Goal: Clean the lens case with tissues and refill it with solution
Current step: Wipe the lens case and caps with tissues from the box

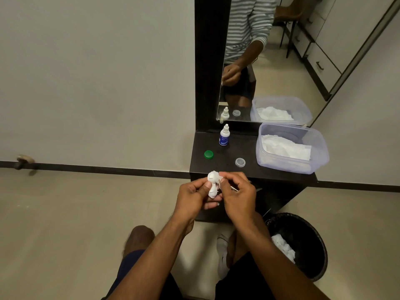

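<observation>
Both hands meet just in front of the dark worktop. The left hand holds the white lens case, grip curled round it, while the right hand pinches a tissue against its far end. Farther back stand the solution bottle, a green cap to its left, a clear cap and, at right, a tissue tub. A black bin stands near right on the floor.

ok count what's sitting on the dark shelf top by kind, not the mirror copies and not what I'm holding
Solution bottle: 1
Loose caps: 2, green cap and clear cap
Plastic tub of tissues: 1
Total: 4
</observation>
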